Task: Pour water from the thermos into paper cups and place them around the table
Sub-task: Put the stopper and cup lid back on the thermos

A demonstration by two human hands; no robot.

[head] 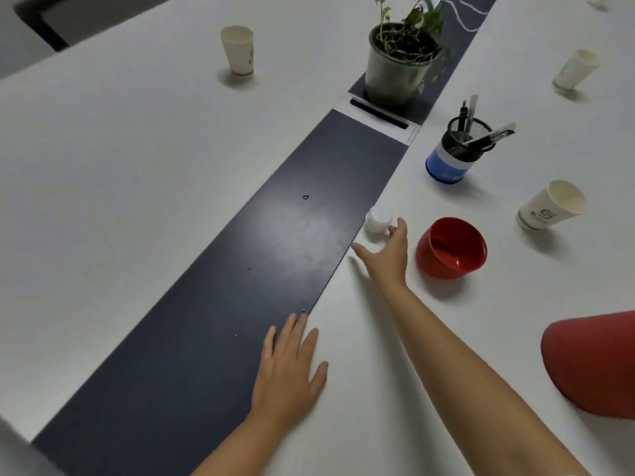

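Note:
My right hand (pixel 385 257) stretches forward, fingers spread, its fingertips touching a small white stopper (pixel 377 219) at the edge of the dark centre strip. Just right of it stands a red thermos lid (pixel 450 248), open side up. The red thermos body (pixel 594 365) shows at the right edge, partly cut off. My left hand (pixel 288 369) lies flat, palm down, fingers apart, across the strip's edge. Three paper cups stand on the white table: one far left (pixel 237 51), one near right (pixel 549 206), one far right (pixel 575 69).
A potted plant (pixel 398 61) stands on the dark strip (pixel 240 269) beside a cable port (pixel 378 117). A mesh pen holder on a blue-and-white container (pixel 457 151) sits right of the strip. Small water drops dot the strip.

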